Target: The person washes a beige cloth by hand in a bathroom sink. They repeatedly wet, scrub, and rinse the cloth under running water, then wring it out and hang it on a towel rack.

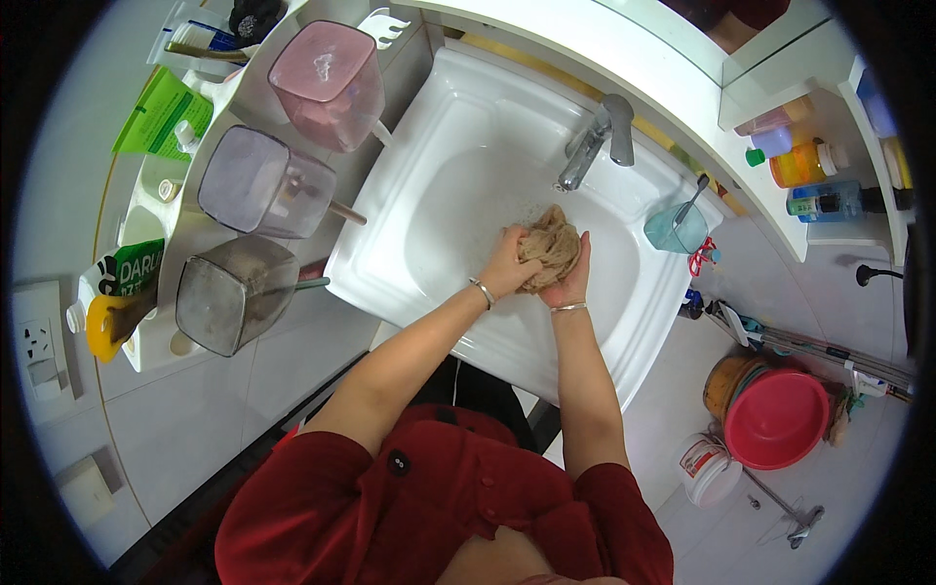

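Note:
A wet-looking, bunched brown cloth (548,248) is held between my two hands over the basin of a white ceramic washbasin (468,190). My left hand (510,263) grips its left side, with the thumb laid across the front. Against the right side and underneath, my right hand (572,272) cups the bundle. Each wrist wears a silver-coloured bangle. Just beyond the cloth is a chrome single-lever faucet (596,142); whether water runs from it I cannot tell. The cloth hides part of the basin floor and some of my fingers.
A teal cup (674,228) with a toothbrush stands on the basin's right rim. Pink (329,84), clear (267,183) and grey (238,292) tumblers hang from a wall rack at left. A white cabinet (764,175) overhangs the right. A red plastic basin (779,418) sits low at right.

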`<action>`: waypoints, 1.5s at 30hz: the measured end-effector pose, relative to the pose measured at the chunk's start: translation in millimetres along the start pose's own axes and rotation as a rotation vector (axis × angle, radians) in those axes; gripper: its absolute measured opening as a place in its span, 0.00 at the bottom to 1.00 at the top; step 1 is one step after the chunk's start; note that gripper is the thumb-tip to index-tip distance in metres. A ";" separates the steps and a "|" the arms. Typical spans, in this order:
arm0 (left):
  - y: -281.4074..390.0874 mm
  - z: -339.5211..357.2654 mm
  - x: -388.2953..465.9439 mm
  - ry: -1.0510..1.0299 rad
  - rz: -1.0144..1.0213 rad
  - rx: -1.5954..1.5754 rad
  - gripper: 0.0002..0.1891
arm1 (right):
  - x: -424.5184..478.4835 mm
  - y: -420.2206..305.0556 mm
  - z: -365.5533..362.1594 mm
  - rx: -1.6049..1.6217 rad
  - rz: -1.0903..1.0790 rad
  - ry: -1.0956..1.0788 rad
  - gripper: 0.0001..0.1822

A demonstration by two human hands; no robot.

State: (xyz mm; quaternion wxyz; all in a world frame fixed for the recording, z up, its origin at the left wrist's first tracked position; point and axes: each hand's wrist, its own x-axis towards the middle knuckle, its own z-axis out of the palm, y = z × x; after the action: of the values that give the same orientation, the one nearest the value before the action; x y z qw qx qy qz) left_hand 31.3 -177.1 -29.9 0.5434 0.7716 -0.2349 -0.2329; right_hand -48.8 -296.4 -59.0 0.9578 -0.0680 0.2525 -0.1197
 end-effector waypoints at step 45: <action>-20.4 42.2 -10.4 -0.241 1.640 1.178 0.06 | 24.2 -8.2 58.0 -2.088 0.364 -0.323 0.13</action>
State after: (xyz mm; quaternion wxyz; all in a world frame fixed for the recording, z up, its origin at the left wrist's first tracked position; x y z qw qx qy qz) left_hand -0.5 -195.4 -60.8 0.0417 0.4888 -0.8224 0.2881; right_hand -1.0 -306.7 -18.7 0.4514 -0.8298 0.1066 0.3103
